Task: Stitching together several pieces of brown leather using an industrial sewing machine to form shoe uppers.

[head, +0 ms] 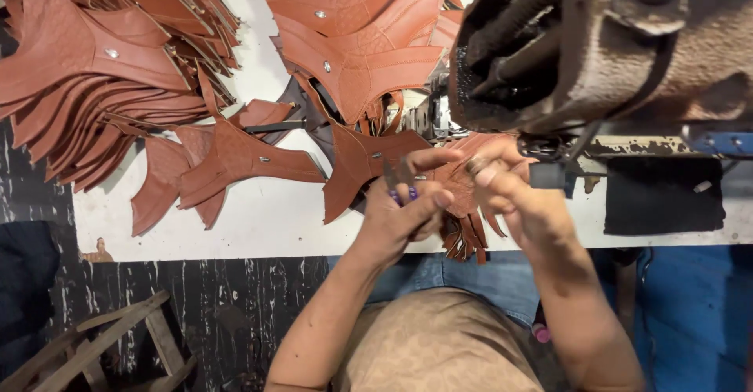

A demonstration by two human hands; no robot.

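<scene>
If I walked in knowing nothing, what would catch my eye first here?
Probably the heaps of reddish-brown leather pieces fanned across the white table, upper left and centre. Next, the left hand and right hand at the table's near edge, working one such piece with small snips. Above right looms a worn, grimy sewing machine.

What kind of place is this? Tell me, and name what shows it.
Likely a small leather-goods workshop. Stacks of cut brown leather pieces cover a worn white worktable, a heavy sewing machine stands at its right, and the left hand holds small snips.
</scene>
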